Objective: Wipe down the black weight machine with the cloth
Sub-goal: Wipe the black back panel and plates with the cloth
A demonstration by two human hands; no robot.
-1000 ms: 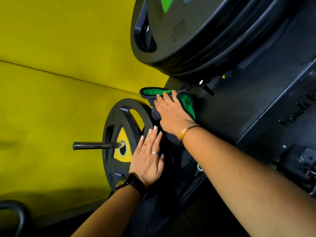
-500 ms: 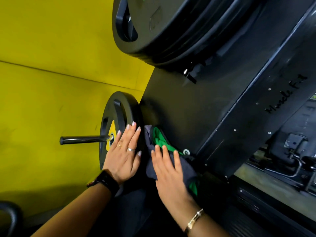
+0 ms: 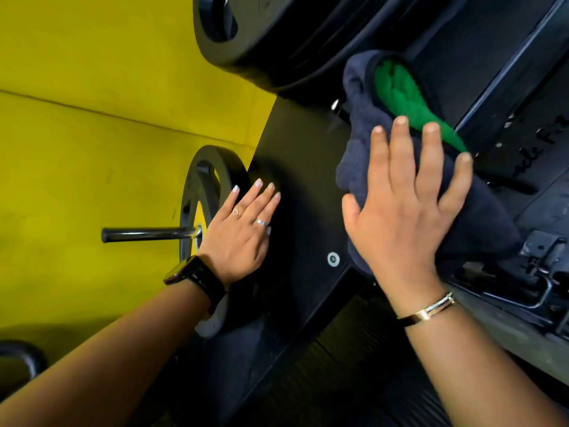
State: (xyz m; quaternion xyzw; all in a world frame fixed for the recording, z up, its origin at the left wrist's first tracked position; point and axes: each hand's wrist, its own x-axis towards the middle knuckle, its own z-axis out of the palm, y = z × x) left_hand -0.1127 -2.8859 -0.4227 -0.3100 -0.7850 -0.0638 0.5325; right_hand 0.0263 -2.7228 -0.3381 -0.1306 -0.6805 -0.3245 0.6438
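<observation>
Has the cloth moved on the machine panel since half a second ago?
Yes. The cloth, under the right hand, has gone up the black panel, from beside the silver bolt toward the big weight plates.

I can read only one piece of lettering from here: dark cursive script on the flat black metal side panel of the weight machine [image 3: 308, 167], out at about three o'clock of my view. It runs up the panel at a slant and the frame edge cuts it off. The letters I can make out look like "cle F" [image 3: 537, 152], with what may be an "i" or "1" after the F; I cannot tell which. The start of the word is hidden behind the dark blue cloth with a green inner face [image 3: 397, 87] at one o'clock. Nothing else legible shows anywhere.
</observation>
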